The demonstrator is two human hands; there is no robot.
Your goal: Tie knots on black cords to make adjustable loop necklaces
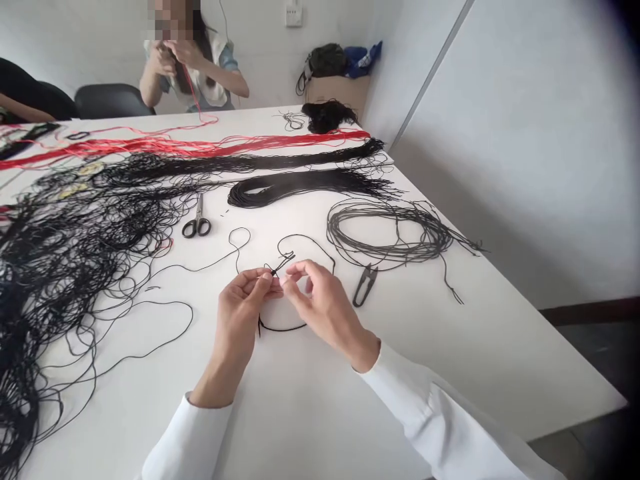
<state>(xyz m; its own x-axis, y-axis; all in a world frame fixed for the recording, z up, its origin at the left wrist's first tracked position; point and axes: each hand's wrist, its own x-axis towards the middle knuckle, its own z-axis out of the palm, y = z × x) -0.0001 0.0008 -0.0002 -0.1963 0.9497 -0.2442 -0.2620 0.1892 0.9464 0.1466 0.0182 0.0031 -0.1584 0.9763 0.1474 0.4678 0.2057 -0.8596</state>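
Worktable as I follow it from a distance through the head camera, with the working area at centre. The left hand [243, 313] and the right hand [325, 307] are each closed to a fine pinch, close together, with the fingertips [300, 270] of both bearing on one black cord [280, 265] at mid-table. At the pinch the black cord shows a small knot or crossing with short ends standing up; its exact form is too small for me to tell. The rest of the length curves in loose loops on either side of the hands and beneath them, on the white table [465, 360]. Progress, as I judge it: only this one piece shows work, and that work is small. Much cord lies unworked: a large tangled black mass [75, 253] at left, a long black hank [295, 187] and a loose black coil [385, 230] ahead, and red strands [200, 145] beyond. Black-handled scissors [197, 220] and thread snips [365, 285] lie near the hands, neither held. Across the table, a co-worker [190, 60] holds a red cord [186, 83] up in both hands, apart from the pieces on the table.
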